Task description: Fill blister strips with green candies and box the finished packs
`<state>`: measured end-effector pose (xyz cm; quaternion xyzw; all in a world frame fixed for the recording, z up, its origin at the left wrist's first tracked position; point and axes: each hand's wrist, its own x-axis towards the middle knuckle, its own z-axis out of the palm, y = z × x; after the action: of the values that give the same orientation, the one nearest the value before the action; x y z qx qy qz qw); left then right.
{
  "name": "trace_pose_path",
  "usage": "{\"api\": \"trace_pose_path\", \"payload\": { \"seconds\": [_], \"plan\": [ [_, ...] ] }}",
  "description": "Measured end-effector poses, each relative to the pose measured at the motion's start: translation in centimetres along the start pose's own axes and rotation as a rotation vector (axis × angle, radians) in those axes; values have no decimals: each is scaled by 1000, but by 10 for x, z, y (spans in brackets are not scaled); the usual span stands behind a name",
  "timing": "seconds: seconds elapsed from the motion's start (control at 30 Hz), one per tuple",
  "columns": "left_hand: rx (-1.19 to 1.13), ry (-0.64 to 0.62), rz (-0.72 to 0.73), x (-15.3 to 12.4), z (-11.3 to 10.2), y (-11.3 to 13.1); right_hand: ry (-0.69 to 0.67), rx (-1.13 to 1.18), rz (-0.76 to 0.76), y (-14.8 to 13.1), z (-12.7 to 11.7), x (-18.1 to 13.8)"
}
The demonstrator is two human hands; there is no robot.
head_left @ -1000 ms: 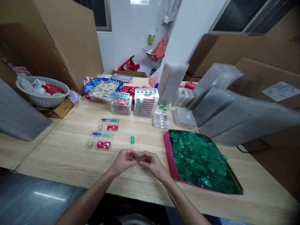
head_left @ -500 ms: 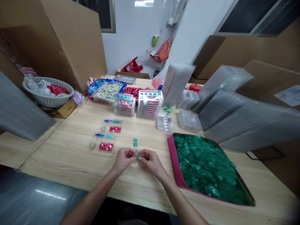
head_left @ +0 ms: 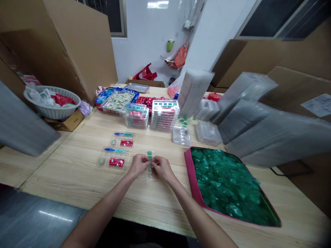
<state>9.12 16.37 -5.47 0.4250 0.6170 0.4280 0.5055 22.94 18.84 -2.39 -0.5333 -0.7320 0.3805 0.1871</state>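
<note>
My left hand (head_left: pixel 139 164) and my right hand (head_left: pixel 161 167) meet over a clear plastic tray (head_left: pixel 151 177) near the table's front. The fingertips of both are closed on a small green translucent plastic piece (head_left: pixel 150 163), partly hidden by the fingers. More green (head_left: pixel 149 153) shows in the tray just beyond them. Left of my hands lie two clear trays, each with a blue pen-like item (head_left: pixel 110 150), a red patterned roll (head_left: pixel 116 162) and a small pale green frame (head_left: pixel 102 161).
At the right, a pink-rimmed bin (head_left: pixel 190 175) holds many green pieces. Stacked filled trays (head_left: pixel 164 117) stand at the back, near a metal tray of small pieces (head_left: pixel 120 100). Tall stacks of clear plastic (head_left: pixel 195 91) and a basket (head_left: pixel 57 112) flank the table.
Both hands have moved slightly away from me along the clear tray, with the green piece between their fingertips. The green pieces at its far end are now partly covered.
</note>
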Motion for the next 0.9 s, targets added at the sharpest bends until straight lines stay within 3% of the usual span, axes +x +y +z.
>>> {"api": "trace_pose_path", "payload": {
  "seconds": [0.23, 0.53, 0.73, 0.9],
  "plan": [
    [-195, -1, -18, 0, 2, 3, 4, 95, 11, 1, -2, 6],
    [-363, -12, 0, -3, -4, 13, -163, 463, 122, 6, -5, 15],
    [-326, -18, -43, 0, -3, 15, -158, 519, 154, 6, -9, 14],
    [-161, 15, -107, 7, 7, 8, -98, 372, 142, 13, -1, 17]
  ]
}}
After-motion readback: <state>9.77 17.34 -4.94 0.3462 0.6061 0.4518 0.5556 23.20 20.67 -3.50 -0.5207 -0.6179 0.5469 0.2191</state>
